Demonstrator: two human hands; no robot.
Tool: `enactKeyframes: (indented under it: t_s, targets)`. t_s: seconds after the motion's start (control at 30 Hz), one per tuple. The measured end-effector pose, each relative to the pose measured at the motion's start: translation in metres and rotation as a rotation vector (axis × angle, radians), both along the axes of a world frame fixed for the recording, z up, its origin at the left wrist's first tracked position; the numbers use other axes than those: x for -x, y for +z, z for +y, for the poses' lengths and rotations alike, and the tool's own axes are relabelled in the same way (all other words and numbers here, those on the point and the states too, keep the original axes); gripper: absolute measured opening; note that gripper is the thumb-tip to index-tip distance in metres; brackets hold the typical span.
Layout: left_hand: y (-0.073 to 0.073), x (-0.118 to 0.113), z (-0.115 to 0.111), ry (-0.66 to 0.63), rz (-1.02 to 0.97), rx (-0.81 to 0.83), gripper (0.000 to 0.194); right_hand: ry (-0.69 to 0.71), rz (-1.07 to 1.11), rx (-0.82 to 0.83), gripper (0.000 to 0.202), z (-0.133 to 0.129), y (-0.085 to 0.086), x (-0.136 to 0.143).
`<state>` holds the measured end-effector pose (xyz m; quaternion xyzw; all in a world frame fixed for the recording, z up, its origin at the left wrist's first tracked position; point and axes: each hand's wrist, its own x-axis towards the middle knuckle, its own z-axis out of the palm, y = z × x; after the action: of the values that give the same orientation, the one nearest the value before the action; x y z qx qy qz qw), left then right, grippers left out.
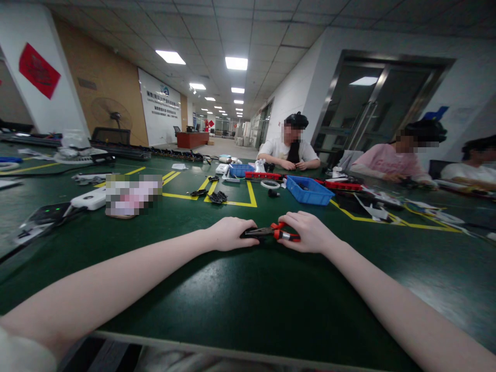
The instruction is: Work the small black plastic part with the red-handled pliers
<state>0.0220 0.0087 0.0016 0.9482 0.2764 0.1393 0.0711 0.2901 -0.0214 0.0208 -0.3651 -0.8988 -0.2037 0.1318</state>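
Red-handled pliers are held in my right hand, whose fingers wrap round the handles. Their metal jaws point left and meet a small black part. My left hand pinches that black part between thumb and fingers. Whether the jaws are closed on it is too small to tell. Both hands are close together over the green table. Beyond them, several small black pieces lie near yellow tape lines.
A blue bin stands beyond my right hand, with a white tape roll beside it. At the left lie a phone and a white power strip. Three people sit across the table at the right.
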Motion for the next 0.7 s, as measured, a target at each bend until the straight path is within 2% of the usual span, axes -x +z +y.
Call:
enactKeyframes:
  t_s: [0.53, 0.7]
  targets:
    - [-0.0003, 0.0018, 0.0003, -0.020, -0.031, 0.020, 0.038, 0.007, 0.005, 0.018, 0.041, -0.0016, -0.0017, 0.0010]
    - [0.0005, 0.0020, -0.0004, -0.024, -0.033, 0.014, 0.038, 0.002, 0.007, -0.009, 0.048, -0.0023, -0.0026, 0.0011]
